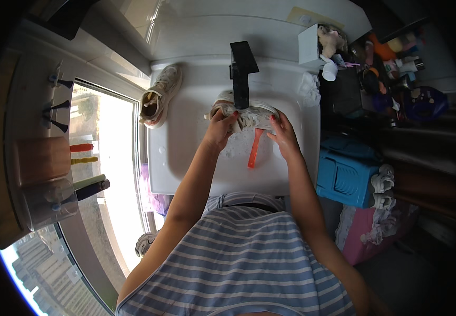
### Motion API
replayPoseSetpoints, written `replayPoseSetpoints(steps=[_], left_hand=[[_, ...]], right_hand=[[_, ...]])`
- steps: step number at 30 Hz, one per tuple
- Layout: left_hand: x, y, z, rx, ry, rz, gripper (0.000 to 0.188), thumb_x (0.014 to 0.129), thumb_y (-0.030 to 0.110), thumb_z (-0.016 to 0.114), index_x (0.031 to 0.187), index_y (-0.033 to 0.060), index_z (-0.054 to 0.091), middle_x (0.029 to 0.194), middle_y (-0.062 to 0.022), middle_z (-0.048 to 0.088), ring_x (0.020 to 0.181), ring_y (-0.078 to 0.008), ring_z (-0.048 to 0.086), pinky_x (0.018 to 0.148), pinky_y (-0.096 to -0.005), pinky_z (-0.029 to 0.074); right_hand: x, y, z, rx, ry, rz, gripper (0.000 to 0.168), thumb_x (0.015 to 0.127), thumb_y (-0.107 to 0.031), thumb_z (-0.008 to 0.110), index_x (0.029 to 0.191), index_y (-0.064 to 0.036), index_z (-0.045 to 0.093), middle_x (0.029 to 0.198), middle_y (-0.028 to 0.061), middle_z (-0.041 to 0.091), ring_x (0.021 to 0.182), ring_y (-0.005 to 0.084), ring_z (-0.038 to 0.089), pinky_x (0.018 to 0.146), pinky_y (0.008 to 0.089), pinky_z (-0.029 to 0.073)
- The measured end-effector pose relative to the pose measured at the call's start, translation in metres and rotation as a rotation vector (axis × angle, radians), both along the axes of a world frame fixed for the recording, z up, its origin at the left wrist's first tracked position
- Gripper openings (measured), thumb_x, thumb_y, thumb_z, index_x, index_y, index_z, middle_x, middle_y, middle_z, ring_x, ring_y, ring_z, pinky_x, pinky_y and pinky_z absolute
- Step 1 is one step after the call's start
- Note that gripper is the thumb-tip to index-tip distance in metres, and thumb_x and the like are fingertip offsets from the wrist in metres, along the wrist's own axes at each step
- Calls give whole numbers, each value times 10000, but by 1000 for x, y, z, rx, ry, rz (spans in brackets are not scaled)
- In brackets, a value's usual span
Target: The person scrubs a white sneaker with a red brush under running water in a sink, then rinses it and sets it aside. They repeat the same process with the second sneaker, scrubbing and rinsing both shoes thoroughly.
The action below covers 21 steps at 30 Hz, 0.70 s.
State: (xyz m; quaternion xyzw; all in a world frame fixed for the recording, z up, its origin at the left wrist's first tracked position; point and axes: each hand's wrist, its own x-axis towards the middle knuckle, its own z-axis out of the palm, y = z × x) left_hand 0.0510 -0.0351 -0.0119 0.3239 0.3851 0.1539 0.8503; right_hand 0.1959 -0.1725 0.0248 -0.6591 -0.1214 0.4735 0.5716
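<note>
Both my hands grip a white lace-up sneaker [253, 118], held sideways over the basin of a white sink [180, 166]. My left hand [219, 128] is closed on its heel and collar end. On the toe end, my right hand [285, 133] has its fingers around the edge. A black faucet [241, 79] reaches over the shoe and hides part of it. Below the shoe, an orange-red brush handle [254, 150] slants across the basin; its head is hidden. Small suds or droplets dot the basin around it. Another white sneaker [160, 96] rests on the sink's left rim.
A crumpled white cloth or tissue [310, 89] lies on the right rim. Beyond it stand a white box [312, 45] and a dark shelf crowded with bottles. A blue plastic stool [344, 173] is at right, with small white shoes [383, 181] beside it. A bright window [109, 158] borders the left.
</note>
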Motion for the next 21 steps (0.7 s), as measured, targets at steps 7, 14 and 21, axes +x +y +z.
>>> replayPoseSetpoints(steps=[7, 14, 21], left_hand=[[-18, -6, -3, 263, -70, 221, 265, 877, 71, 579, 1122, -6, 516, 1061, -60, 584, 974, -148, 538, 884, -286, 411], [-36, 0, 4, 396, -17, 233, 286, 877, 54, 567, 1151, -10, 513, 1093, -55, 580, 1005, -158, 551, 890, -307, 433], [-28, 2, -22, 173, -182, 186, 209, 872, 29, 562, 1080, 17, 571, 1024, -48, 614, 939, -147, 579, 831, -300, 461]], right_hand=[[-1, 26, -42, 109, 314, 38, 411, 951, -199, 494, 1342, -117, 396, 1211, 8, 497, 1126, 144, 487, 1035, 451, 356], [-11, 52, -43, 173, 435, 56, 467, 919, -86, 494, 1369, -110, 371, 1222, 14, 494, 1139, 144, 473, 1019, 445, 368], [9, 26, -29, 193, 213, 93, 421, 903, -72, 532, 1318, -105, 470, 1166, 14, 557, 1047, 119, 535, 916, 316, 428]])
